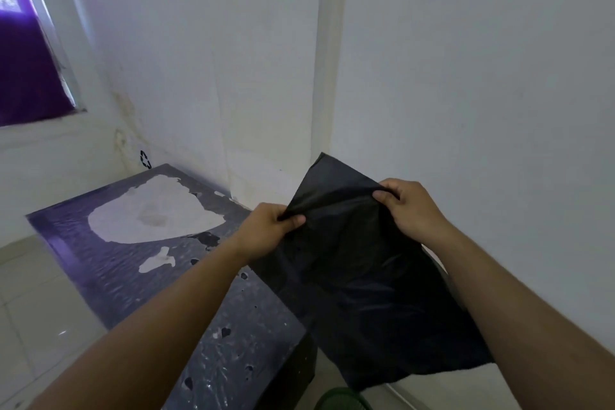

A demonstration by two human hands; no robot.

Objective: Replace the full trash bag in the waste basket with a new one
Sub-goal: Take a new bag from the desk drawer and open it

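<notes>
White painted walls (pixel 466 60) fill most of the view, corner running up at 12 o'clock; purple curtained window (pixel 26 70) at 10 o'clock. Dark worn table top with a peeled pale patch (pixel 109 276) sits at 8 o'clock, pushed into the corner. Thin black plastic trash bag (pixel 359 283) hangs dead centre to 5 o'clock, held up in the air over the table's right edge, flat and not yet opened. Green rounded thing (pixel 339 401) at 6 o'clock, bottom edge, may be the waste basket rim, cannot tell. No full bag in view. Step in hand, as I read it: finding and opening the new bag's mouth. To do it well: rub the two film layers against each other between thumb and fingers until they slip, then pull apart, then shake to let air in. Keep pinches near the edge, not deep in the film, or the layers stay stuck. Both forearms reach forward from 7 and 4 o'clock. Left hand (pixel 266 230) pinches the bag's upper edge, thumb on top. Right hand (pixel 409 206) pinches the same edge, further right and a bit higher. Hands apart, film gathered between them.
</notes>
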